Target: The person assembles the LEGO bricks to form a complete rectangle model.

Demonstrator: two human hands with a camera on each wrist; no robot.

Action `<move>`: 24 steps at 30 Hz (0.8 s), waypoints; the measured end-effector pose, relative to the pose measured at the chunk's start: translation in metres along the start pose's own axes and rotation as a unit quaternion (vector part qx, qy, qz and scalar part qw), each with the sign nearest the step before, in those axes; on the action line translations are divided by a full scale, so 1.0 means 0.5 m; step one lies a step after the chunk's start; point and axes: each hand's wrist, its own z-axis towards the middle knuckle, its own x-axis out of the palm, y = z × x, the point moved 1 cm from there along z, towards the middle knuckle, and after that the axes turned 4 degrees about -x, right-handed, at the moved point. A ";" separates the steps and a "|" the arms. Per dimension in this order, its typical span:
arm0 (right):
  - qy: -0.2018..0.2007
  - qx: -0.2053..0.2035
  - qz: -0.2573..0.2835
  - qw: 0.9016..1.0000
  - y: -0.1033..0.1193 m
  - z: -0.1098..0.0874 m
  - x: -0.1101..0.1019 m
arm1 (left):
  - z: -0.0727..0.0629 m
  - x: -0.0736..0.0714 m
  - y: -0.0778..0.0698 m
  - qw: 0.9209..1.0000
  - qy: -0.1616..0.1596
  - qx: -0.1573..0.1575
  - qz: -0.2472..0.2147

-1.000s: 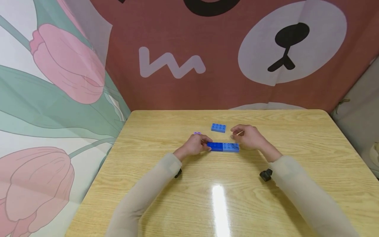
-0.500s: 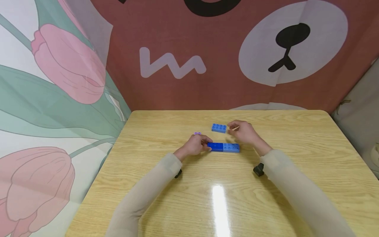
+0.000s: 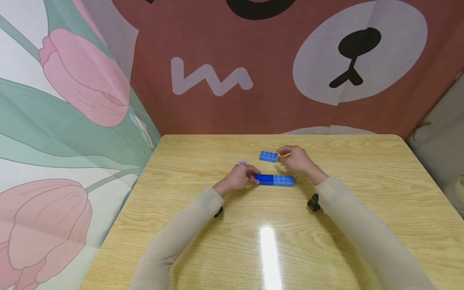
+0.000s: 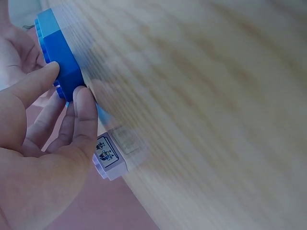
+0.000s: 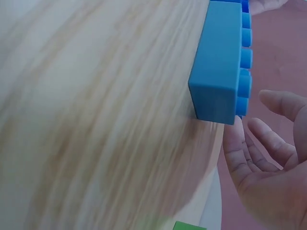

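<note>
A dark blue toy brick (image 3: pixel 264 179) and a lighter blue brick (image 3: pixel 283 180) lie end to end on the table. My left hand (image 3: pixel 239 177) pinches the dark blue brick's left end; in the left wrist view its thumb is on the studded side. Farther back lies another light blue brick (image 3: pixel 268 156), with my right hand (image 3: pixel 296 158) at its right end, fingertips right at the edge. In the right wrist view the right thumb (image 5: pixel 283 103) stands apart from the fingers, and the nearer light blue brick (image 5: pixel 218 62) hides the far one.
A pale purple brick (image 4: pixel 109 158) with a printed picture stands behind the left hand. Part of a green piece (image 5: pixel 188 226) shows at the bottom of the right wrist view. A printed cloth (image 3: pixel 217 112) hangs behind the wooden table (image 3: pixel 203 149).
My right hand has moved left and back from beside the joined row to the far light blue brick's right end. The left hand and the bricks have stayed in place.
</note>
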 end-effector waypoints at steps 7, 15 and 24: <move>0.020 0.000 0.006 1.000 0.001 0.017 0.007 | -0.001 -0.001 -0.002 1.000 -0.003 0.009 0.015; 0.015 -0.003 -0.020 1.000 -0.001 0.034 0.017 | -0.001 -0.001 -0.002 1.000 -0.002 0.008 0.020; 0.012 -0.006 -0.032 0.999 -0.002 0.051 0.026 | 0.000 -0.003 -0.002 1.000 0.000 0.013 0.017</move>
